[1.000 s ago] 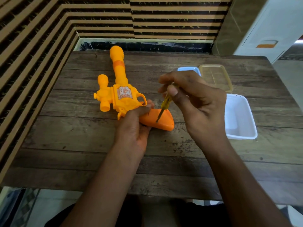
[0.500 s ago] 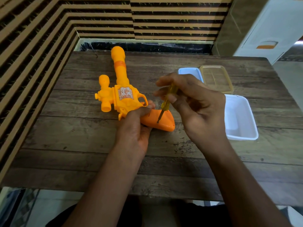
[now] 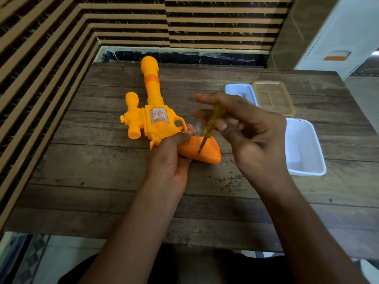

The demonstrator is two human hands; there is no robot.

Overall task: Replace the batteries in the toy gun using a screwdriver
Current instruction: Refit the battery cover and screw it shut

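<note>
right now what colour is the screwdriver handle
Translucent yellow, seen best in the head view, on the screwdriver handle.

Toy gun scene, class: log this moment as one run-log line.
left hand: holds toy gun on table | right hand: pinches screwdriver | tip: on orange grip

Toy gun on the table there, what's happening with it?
A person is working on the orange toy gun, which lies on a wooden table. The left hand holds it by the grip, while the right hand pinches a yellow screwdriver with its tip set against the grip. The grip looks closed, and no batteries show. A white tub sits to the right.
</note>
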